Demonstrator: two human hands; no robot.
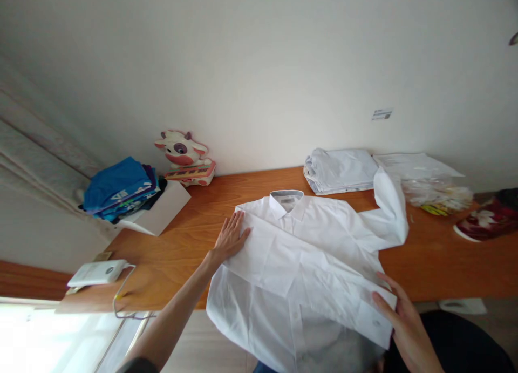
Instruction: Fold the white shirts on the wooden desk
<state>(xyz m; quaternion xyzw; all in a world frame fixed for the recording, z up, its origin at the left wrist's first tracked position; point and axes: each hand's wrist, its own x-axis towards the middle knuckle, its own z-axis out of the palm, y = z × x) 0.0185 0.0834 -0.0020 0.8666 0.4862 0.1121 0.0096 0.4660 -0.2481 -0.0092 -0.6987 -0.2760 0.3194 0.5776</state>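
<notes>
A white button-up shirt (pixel 279 259) lies front side up on the wooden table, collar toward the wall, its lower part hanging over the front edge. One sleeve is laid diagonally across its front, from the left shoulder down to the lower right. My left hand (pixel 232 235) rests flat with fingers extended on the shirt's left shoulder. The cuff at the lower right is gripped by my right hand (pixel 399 308), thumb on top and some fingers hidden beneath. The other sleeve (pixel 390 211) sticks out bent on the right.
Folded clothes (pixel 342 170) lie at the back right, near a clear plastic bag (pixel 437 195) and a red floral item (pixel 488 219). At left are a white box (pixel 162 208) holding clothes (pixel 117 189), a cow toy keyboard (pixel 188 160), and a white device (pixel 99 273) with a cable.
</notes>
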